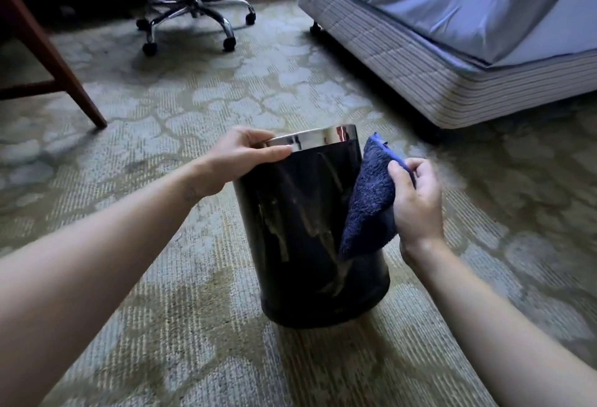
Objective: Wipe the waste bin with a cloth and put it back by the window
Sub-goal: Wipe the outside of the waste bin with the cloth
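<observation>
In the head view, the black waste bin (307,229) is sitting on the patterned carpet (181,109), about midway between the wooden desk leg (48,61) and the corner of the bed base (429,90), and well short of the carpet's far edge. It seems to be leaning away from upright, and I cannot tell whether its base is lying flat. The left hand (245,151) is gripping the chrome rim (319,137), with the fingers curling over the lip. The right hand (416,200) is pinching a blue terry cloth (368,200), which is hanging against the bin's right side.

The rim looks slick, so hard wiping may be pushing the leaning bin out of that one-handed hold, letting it roll toward the bed. The cloth is being held only by its edge and could slip free. Pale streaks are showing on the glossy wall and a light pass may miss them. No window is showing here.
</observation>
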Demonstrator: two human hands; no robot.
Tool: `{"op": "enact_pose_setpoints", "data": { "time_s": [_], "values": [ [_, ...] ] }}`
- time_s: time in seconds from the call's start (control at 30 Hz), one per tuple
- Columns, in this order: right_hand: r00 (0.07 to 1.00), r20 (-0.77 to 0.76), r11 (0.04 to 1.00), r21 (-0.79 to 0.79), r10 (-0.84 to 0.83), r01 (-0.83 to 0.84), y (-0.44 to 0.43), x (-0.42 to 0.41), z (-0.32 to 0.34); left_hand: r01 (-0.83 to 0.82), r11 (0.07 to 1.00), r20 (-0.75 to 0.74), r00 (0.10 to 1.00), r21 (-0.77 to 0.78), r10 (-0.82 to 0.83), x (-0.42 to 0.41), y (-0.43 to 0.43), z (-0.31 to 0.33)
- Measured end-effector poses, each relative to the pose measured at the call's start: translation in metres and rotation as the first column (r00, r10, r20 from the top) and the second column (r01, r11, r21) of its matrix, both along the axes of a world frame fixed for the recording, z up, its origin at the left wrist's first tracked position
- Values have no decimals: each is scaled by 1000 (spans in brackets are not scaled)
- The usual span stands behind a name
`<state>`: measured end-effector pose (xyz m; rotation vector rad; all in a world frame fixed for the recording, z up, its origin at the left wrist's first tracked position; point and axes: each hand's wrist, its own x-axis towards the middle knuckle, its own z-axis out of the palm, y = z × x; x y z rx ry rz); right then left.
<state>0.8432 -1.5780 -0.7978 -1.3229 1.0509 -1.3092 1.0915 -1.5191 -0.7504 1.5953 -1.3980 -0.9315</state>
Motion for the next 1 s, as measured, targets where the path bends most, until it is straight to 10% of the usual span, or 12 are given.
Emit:
{"op": "enact_pose_setpoints", "data": {
  "time_s": [0.2,0.3,0.5,1.0],
  "values": [
    [955,89,958,20,284,-287,11,12,-11,-85,996,-75,993,33,88,14,-4,-4],
    [925,-134,928,-72,355,-366,17,20,-21,-73,996,-76,994,45,77,12,-4,-2],
    [774,-616,983,-2,143,-183,15,27,-44,-63,997,-47,997,53,66,1,-5,1],
    [638,-721,832,-509,-271,-222,4,69,10,-48,996,5,999,-79,48,-33,-19,-4]
  ]
}}
